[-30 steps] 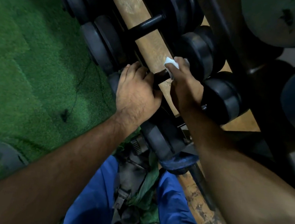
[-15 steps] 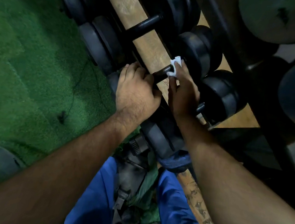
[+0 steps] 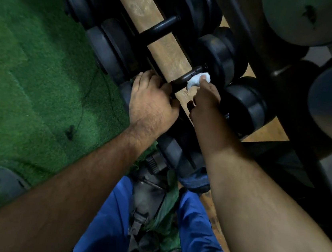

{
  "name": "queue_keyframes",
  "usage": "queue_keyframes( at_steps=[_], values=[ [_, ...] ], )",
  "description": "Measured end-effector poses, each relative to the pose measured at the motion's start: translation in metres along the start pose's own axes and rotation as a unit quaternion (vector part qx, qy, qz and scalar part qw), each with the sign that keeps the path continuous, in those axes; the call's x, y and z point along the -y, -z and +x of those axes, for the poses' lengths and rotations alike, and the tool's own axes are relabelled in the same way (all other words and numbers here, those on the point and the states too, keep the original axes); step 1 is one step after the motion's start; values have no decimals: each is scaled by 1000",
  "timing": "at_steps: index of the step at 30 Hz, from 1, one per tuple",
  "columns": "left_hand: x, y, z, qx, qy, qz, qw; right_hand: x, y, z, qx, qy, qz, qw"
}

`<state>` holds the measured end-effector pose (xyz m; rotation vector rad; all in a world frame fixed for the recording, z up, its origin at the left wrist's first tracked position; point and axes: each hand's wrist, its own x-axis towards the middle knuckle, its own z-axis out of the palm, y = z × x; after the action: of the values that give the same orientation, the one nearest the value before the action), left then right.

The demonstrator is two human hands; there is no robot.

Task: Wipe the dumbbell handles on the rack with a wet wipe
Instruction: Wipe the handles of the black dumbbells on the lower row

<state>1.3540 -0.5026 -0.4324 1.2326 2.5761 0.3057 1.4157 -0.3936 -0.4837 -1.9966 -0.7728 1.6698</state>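
My left hand (image 3: 153, 103) grips one dumbbell handle (image 3: 184, 80) while my right hand (image 3: 205, 97) pinches the wet wipe (image 3: 198, 80) against it; other handles seemingly remain.

We see a white wet wipe (image 3: 198, 80) against the black dumbbell handle (image 3: 184, 80). The dumbbell discs (image 3: 217, 56) are matt black too. Beneath them the rack's wooden plank (image 3: 166, 50) is pale tan (mottled with darker scuffs). At the left of the frame the turf floor (image 3: 32, 67) is deep green, and at bottom centre our trousers (image 3: 106, 227) are bright blue.
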Motion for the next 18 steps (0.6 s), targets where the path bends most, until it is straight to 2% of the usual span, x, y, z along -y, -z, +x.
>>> queue_keyframes(
  at_steps=[3,5,7,10,13,15,18],
  values=[
    [0,1,0,-1,1,3,1000,11,-10,1,42,-80,-7,996],
    [0,0,0,-6,-2,1,1000,15,-15,4,82,-103,72,989],
    [1,-3,0,-11,-5,5,1000,7,-14,14,128,-88,108,982],
    [4,-9,-1,-24,-11,16,1000,-13,2,25,187,-60,36,980],
    [3,-8,-1,-29,-7,6,1000,-18,12,21,281,-63,28,957],
    [3,-5,-1,-20,-5,1,1000,-8,10,16,281,-59,41,957],
    [5,-5,1,-13,-18,5,1000,9,2,23,220,-93,121,963]
  ],
)
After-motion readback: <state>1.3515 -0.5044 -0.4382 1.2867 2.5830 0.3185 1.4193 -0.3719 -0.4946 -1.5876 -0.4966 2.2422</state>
